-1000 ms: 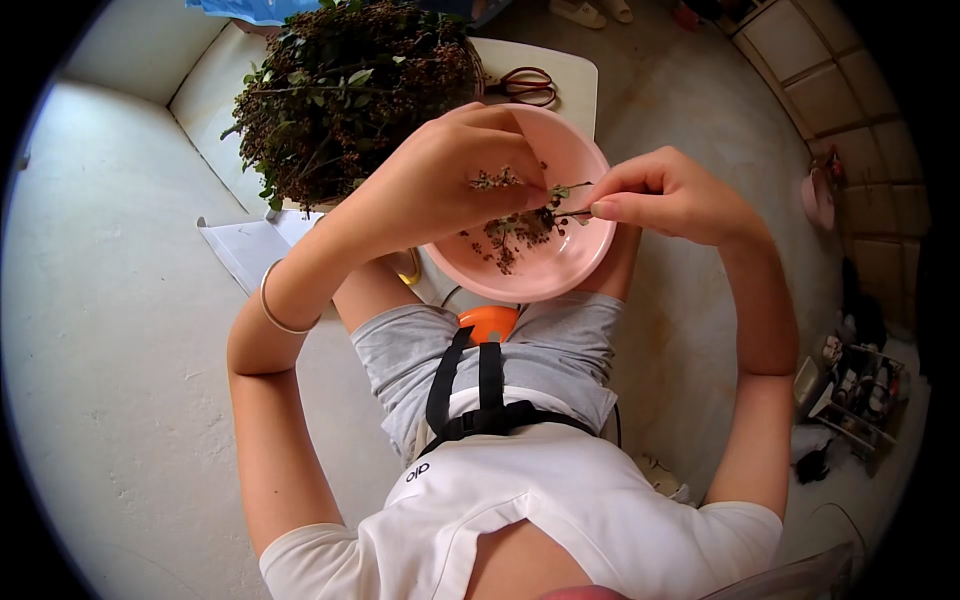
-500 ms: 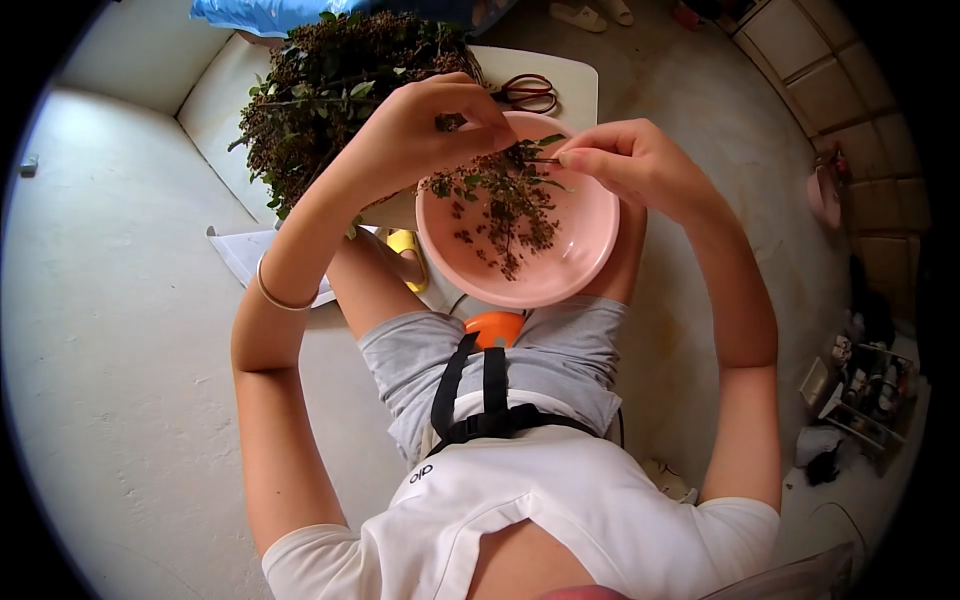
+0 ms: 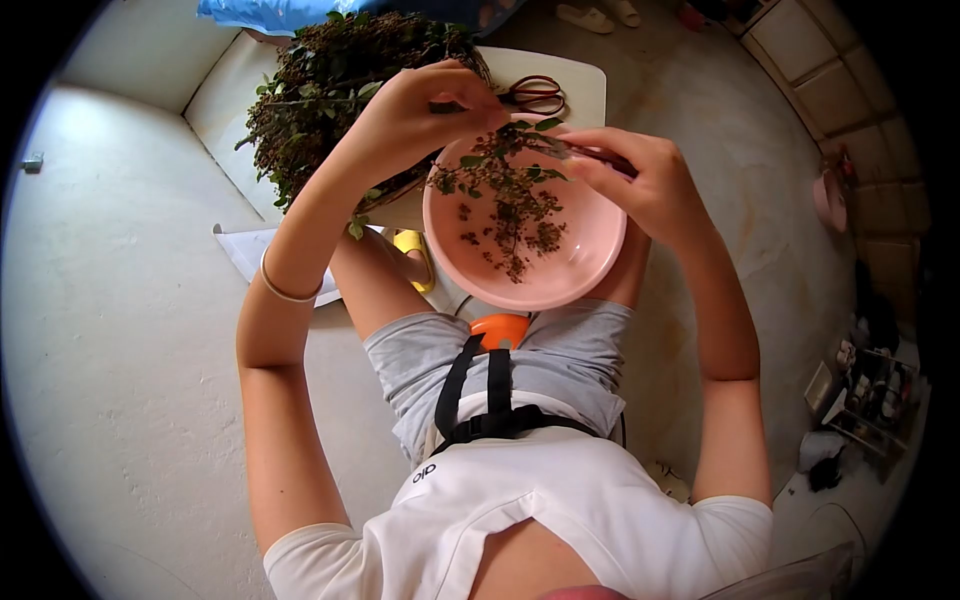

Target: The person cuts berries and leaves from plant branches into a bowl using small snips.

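Observation:
My left hand [image 3: 435, 108] is closed in a pinch on the top of a leafy sprig with small brown berries [image 3: 515, 190], over the far rim of a pink bowl [image 3: 590, 265]. The sprig hangs down into the bowl, where loose berries lie near its lower end. My right hand [image 3: 645, 178] is closed around a slim dark-red tool [image 3: 608, 160] at the bowl's right side. Its greyish tip points at the sprig's stem; the exact kind of tool is unclear. The bowl rests on my lap between my thighs.
A large heap of berry branches [image 3: 340, 95] lies on a pale table [image 3: 585, 85] beyond the bowl. Red-handled scissors [image 3: 537, 95] lie beside the heap. A blue plastic bag [image 3: 270, 14] is behind it. A rack of items [image 3: 875, 400] stands at the right.
The dark-red tool now shows plainly in my right hand, which has turned and moved slightly right. My left hand still pinches the sprig. The view has shifted slightly.

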A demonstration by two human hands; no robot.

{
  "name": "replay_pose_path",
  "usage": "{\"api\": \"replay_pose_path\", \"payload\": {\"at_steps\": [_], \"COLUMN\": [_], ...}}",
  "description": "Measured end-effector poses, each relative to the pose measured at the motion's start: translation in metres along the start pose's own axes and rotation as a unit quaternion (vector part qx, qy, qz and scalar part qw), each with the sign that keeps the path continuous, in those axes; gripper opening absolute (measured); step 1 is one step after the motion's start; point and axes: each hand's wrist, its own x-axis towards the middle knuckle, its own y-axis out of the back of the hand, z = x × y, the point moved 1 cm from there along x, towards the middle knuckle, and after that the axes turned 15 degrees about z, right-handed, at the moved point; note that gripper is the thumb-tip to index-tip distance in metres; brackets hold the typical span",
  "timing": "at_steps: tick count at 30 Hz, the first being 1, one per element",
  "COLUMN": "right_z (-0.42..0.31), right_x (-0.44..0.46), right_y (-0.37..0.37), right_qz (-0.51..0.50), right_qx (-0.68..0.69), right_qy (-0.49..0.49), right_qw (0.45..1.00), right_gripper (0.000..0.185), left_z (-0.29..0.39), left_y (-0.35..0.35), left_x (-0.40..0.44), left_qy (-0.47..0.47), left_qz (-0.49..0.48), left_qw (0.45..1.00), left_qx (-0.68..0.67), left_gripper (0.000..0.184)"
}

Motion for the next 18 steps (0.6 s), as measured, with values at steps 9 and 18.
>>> {"api": "replay_pose_path", "payload": {"at_steps": [9, 18], "right_z": [-0.044, -0.072], "right_x": [-0.005, -0.015], "right_y": [0.01, 0.018], "right_qz": [0.053, -0.04], "right_qx": [-0.332, -0.412], "right_qy": [0.409, 0.441], "right_qw": [0.849, 0.797], "right_gripper": [0.036, 0.036], "left_z": [0.004, 0.02], "left_y": [-0.007, -0.02], "left_x": [-0.005, -0.013], "left_qy": [0.019, 0.006], "left_qz": [0.004, -0.003], "left_qw": [1.0, 1.0], "left_qx": [0.004, -0.016], "left_gripper": [0.014, 0.012]}}
